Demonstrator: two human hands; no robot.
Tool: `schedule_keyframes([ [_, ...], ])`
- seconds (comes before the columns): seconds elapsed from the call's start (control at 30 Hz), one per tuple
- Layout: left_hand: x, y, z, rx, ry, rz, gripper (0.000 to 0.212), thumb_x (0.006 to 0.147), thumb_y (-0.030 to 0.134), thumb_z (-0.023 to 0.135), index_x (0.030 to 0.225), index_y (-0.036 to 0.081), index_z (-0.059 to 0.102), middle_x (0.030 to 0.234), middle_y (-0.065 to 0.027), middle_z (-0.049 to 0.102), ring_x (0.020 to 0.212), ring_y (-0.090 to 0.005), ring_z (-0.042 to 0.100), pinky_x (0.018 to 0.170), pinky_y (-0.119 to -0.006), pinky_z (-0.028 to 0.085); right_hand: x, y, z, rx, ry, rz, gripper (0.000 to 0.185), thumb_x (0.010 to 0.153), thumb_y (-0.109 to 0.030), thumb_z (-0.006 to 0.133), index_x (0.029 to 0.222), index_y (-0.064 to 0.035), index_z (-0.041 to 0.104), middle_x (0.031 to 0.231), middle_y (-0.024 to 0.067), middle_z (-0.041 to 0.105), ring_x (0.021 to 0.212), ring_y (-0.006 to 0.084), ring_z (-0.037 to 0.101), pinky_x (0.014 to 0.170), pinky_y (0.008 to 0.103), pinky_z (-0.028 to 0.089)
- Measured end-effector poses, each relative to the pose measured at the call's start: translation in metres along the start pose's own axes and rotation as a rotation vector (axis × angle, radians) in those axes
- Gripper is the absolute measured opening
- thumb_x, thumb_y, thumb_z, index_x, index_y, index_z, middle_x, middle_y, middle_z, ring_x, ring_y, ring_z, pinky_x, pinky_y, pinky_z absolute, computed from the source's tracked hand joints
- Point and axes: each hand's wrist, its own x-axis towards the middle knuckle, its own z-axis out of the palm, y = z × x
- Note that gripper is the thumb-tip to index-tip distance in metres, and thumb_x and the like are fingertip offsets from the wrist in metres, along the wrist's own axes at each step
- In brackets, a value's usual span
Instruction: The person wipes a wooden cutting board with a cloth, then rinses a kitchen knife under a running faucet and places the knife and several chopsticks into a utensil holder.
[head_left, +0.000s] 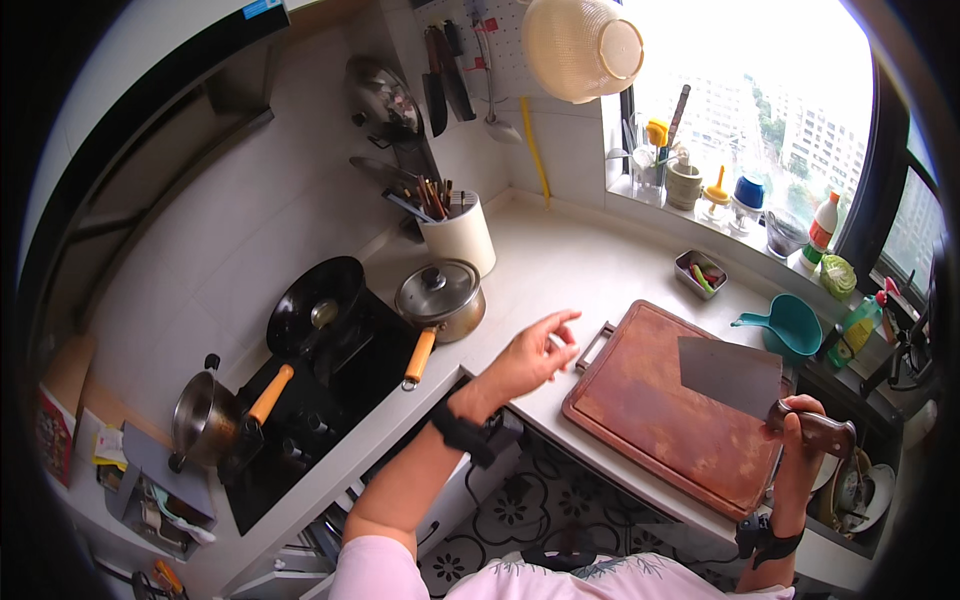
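Observation:
My right hand (799, 424) grips the dark wooden handle of a cleaver (729, 375). Its broad grey blade lies over the right part of a reddish-brown wooden cutting board (637, 390); whether it touches the wood I cannot tell. My left hand (541, 351) holds nothing and hovers left of the board, near its metal handle (596, 346), fingers apart and partly curled. Beyond the board's far edge stands a small metal container (701, 274) with green and dark red pieces, perhaps peppers. A teal ladle-shaped scoop (792, 327) rests by the board's far right corner.
Left of my left hand, a lidded saucepan (441, 300) points its wooden handle at the counter edge. A wok (315, 311) and another pot (206, 420) occupy the black cooktop (285, 480). Dishes (870, 495) fill the sink at right. Bottles and cabbage (838, 276) line the windowsill.

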Motion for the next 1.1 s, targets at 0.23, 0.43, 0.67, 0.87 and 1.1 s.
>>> schedule_keyframes([
  [0.23,0.132,-0.063,-0.098,0.771,0.342,0.142,0.036,0.078,0.015,0.062,0.112,0.002,0.058,0.106,-0.0179,0.058,0.095,-0.0306,0.058,0.084,-0.039,0.048,0.053,-0.019,0.033,-0.028,-0.161,-0.114,0.025,0.080,-0.018,0.071,0.095,-0.0041,0.057,0.091,0.0046,0.050,0.073,0.0137,0.055,0.065,0.0249,0.045],
  [0.43,0.188,-0.087,-0.190,1.064,0.486,-0.207,0.027,0.076,0.011,0.058,0.100,0.000,0.063,0.118,-0.0180,0.053,0.108,-0.0361,0.052,0.090,-0.043,0.046,0.094,-0.046,0.065,-0.171,-0.273,-0.100,0.020,0.079,-0.008,0.069,0.094,-0.0042,0.057,0.091,0.0033,0.050,0.075,0.0108,0.055,0.067,0.0223,0.044],
  [0.67,0.229,-0.151,-0.262,0.993,0.534,-0.296,0.026,0.079,0.013,0.061,0.103,0.003,0.063,0.124,-0.0156,0.051,0.112,-0.0329,0.053,0.091,-0.042,0.046,0.129,-0.057,0.139,-0.121,-0.384,0.151,0.017,0.081,-0.002,0.066,0.096,-0.0034,0.059,0.099,0.0010,0.059,0.085,0.0061,0.057,0.071,0.0195,0.048],
  [0.87,0.241,-0.164,-0.270,0.999,0.572,-0.139,0.017,0.077,0.016,0.067,0.090,0.005,0.065,0.103,-0.0144,0.062,0.101,-0.0324,0.059,0.082,-0.043,0.049,0.158,-0.014,0.194,-0.146,-0.351,0.143,0.015,0.081,-0.004,0.067,0.095,-0.0031,0.060,0.086,0.0005,0.061,0.072,0.0072,0.059,0.063,0.0218,0.052],
  [1.1,0.219,-0.179,-0.300,0.918,0.534,0.084,0.013,0.077,0.014,0.066,0.087,0.006,0.065,0.092,-0.0131,0.064,0.093,-0.0324,0.059,0.076,-0.043,0.048,0.182,0.020,0.232,-0.174,-0.431,0.068,0.016,0.080,-0.001,0.067,0.094,-0.0041,0.061,0.081,-0.0003,0.061,0.076,0.0059,0.058,0.070,0.0207,0.049],
])
